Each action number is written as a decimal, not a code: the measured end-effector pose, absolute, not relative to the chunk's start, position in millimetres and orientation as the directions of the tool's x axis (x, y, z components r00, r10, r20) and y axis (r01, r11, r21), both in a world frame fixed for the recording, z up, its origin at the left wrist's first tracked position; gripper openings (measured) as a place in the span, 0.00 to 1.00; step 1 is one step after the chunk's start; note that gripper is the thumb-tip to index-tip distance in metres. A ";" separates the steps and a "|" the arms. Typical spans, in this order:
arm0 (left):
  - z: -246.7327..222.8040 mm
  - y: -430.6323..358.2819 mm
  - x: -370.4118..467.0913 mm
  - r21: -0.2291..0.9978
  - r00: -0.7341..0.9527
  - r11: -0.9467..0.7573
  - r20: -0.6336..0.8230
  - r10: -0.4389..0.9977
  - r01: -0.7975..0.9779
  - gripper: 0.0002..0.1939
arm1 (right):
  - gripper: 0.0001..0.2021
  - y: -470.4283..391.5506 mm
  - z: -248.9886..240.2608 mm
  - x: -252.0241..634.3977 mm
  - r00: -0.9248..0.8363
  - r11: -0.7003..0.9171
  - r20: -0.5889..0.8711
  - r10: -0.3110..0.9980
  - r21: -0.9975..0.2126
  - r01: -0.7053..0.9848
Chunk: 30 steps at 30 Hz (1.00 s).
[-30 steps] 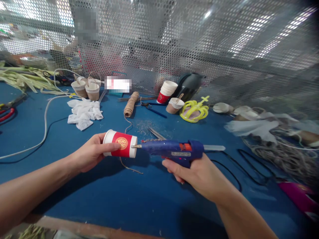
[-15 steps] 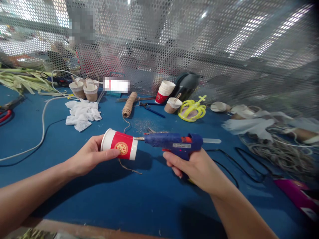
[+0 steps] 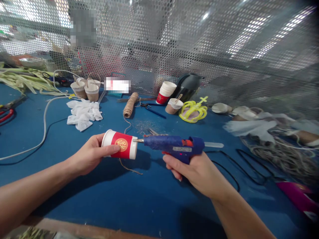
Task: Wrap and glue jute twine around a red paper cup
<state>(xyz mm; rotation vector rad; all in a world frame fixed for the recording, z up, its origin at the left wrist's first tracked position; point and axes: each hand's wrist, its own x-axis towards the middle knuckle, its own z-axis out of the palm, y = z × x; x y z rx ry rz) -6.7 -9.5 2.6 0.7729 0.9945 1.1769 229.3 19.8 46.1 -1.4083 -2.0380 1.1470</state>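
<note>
A red and white paper cup (image 3: 127,146) lies sideways in my left hand (image 3: 91,154), its rim to the left and its base to the right. My thumb rests on the cup's side by the gold emblem. My right hand (image 3: 185,167) is wrapped round the handle of a blue glue gun (image 3: 161,142). The gun's metal nozzle touches or nearly touches the cup near its base; a clear glue stick (image 3: 214,145) sticks out of the back. Thin twine (image 3: 128,168) shows below the cup, and a twine roll (image 3: 130,105) lies behind it.
On the blue table (image 3: 139,205) are white cloth (image 3: 84,114), twine-wrapped cups (image 3: 91,92), stacked cups (image 3: 166,92), a yellow crown (image 3: 193,111), blue-handled pliers (image 3: 156,112) and a black kettle (image 3: 189,87). Red-handled scissors (image 3: 7,115) lie left; black cable (image 3: 249,166) and a grey cord heap (image 3: 279,152) lie right.
The cup has turned slightly in my left hand, its emblem now higher. My right hand and the glue gun have shifted very slightly right and down in view.
</note>
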 end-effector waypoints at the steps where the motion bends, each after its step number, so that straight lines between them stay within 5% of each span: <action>1: 3.2 -9.3 -6.7 0.896 0.077 0.239 -0.227 0.971 -0.374 0.11 | 0.12 19.6 46.0 229.1 -0.408 0.153 -0.120 0.905 -0.804 0.575; 8: 5.5 -8.0 -5.7 0.886 0.049 0.270 -0.272 0.961 -0.377 0.12 | 0.13 24.1 38.9 234.2 -0.463 0.159 -0.161 0.871 -0.801 0.577; 30: -6.6 -13.4 -11.3 0.970 0.101 0.062 -0.039 0.994 -0.237 0.10 | 0.16 30.3 34.3 239.1 -0.454 0.067 -0.174 0.874 -0.881 0.467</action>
